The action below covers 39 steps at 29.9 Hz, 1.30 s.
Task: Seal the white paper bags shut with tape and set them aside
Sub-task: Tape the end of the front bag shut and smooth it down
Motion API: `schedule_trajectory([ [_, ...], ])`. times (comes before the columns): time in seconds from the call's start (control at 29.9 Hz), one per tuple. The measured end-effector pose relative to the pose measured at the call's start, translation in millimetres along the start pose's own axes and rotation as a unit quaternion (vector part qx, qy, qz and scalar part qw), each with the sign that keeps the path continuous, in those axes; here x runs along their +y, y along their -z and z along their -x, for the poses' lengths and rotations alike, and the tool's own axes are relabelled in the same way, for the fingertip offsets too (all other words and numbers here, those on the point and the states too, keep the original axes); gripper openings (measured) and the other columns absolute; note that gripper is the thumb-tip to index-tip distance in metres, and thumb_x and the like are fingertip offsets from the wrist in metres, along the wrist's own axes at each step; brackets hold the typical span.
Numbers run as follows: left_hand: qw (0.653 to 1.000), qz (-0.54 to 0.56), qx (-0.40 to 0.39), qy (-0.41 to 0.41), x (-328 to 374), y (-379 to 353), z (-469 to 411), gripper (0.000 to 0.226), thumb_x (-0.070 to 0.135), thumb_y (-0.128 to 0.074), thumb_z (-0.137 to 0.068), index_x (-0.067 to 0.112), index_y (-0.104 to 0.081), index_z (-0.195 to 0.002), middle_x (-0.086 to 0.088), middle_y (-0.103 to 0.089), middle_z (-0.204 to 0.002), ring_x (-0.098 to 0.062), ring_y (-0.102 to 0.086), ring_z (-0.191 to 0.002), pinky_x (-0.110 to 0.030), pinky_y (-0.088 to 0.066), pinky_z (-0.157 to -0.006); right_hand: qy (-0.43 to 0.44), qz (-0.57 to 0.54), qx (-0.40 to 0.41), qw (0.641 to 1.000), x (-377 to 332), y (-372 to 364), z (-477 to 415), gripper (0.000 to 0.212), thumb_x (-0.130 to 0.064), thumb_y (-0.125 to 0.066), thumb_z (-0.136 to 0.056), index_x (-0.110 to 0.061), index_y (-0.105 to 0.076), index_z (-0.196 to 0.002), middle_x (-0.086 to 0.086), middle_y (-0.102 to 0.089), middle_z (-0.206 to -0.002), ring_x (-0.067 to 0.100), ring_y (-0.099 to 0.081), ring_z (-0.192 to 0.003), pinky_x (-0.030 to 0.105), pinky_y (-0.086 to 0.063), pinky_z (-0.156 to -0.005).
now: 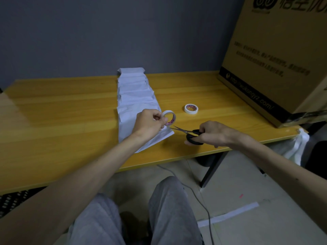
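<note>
Yellow table (pixel 70 106), grey wall (pixel 88 32): left fingers (pixel 159 121) pinch tape roll (pixel 169 113), right fingers (pixel 203 132) grip scissors (pixel 192 138).

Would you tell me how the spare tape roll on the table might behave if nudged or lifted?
The spare roll lies flat on the table, so a nudge would probably slide it, not roll it. It is a small hollow ring, so likely light and stiff. Tipped on edge, it might roll away.
</note>
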<state>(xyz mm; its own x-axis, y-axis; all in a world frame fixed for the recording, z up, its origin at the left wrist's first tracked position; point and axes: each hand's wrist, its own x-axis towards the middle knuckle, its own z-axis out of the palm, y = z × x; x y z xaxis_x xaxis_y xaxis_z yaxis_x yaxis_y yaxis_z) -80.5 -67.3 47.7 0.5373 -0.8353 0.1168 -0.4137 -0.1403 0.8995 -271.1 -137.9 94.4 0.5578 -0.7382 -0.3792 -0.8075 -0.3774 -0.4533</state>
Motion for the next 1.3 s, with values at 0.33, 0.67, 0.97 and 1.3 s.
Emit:
schedule_trajectory([
  [0.33, 1.0, -0.018, 0.004, -0.019, 0.2, 2.3, 4.3, 0.012, 0.018, -0.071, -0.086, 0.006, -0.071, -0.082, -0.009, -0.07, -0.076, -0.024, -0.069, -0.074, -0.044, -0.056, -0.082, 0.004, 0.019, 0.03, 0.999, -13.7, -2.4, -4.4, 0.054, -0.062, -0.074, -0.068, -0.011, -0.054, -0.074, 0.005, -0.053, -0.067, 0.022, -0.047, -0.06, 0.028, -0.035, -0.051],
  [0.67, 1.0, -0.009, -0.005, -0.015, -3.1, 0.8, 4.2, 0.012, 0.016, -0.07, -0.087, 0.004, -0.071, -0.083, -0.011, -0.071, -0.078, -0.022, -0.07, -0.073, -0.038, -0.058, -0.078, 0.016, 0.036, 0.051, 0.998, -17.5, -6.2, -7.6, 0.046, -0.053, -0.072, -0.074, -0.01, -0.055, -0.076, 0.005, -0.048, -0.069, 0.02, -0.041, -0.06, 0.029, -0.031, -0.052],
  [0.97, 0.999, 0.034, -0.021, 0.008, -13.5, -2.5, 5.1, 0.012, 0.011, -0.068, -0.088, -0.001, -0.069, -0.088, -0.014, -0.07, -0.079, -0.018, -0.072, -0.068, -0.032, -0.06, -0.074, 0.029, 0.03, 0.05, 0.998, -16.8, -8.7, -8.6, 0.037, -0.042, -0.071, -0.081, -0.008, -0.056, -0.076, 0.004, -0.046, -0.069, 0.018, -0.036, -0.059, 0.029, -0.026, -0.049],
  [1.3, 0.989, 0.129, -0.052, 0.041, -20.2, -9.0, 11.1, 0.015, 0.016, -0.048, -0.1, 0.002, -0.05, -0.095, -0.008, -0.061, -0.094, -0.024, -0.073, -0.076, -0.035, -0.06, -0.073, 0.031, 0.014, 0.04, 0.999, -7.9, -14.5, -13.2, 0.034, -0.035, -0.071, -0.081, -0.01, -0.052, -0.069, 0.003, -0.042, -0.062, 0.017, -0.034, -0.053, 0.024, -0.025, -0.044],
])
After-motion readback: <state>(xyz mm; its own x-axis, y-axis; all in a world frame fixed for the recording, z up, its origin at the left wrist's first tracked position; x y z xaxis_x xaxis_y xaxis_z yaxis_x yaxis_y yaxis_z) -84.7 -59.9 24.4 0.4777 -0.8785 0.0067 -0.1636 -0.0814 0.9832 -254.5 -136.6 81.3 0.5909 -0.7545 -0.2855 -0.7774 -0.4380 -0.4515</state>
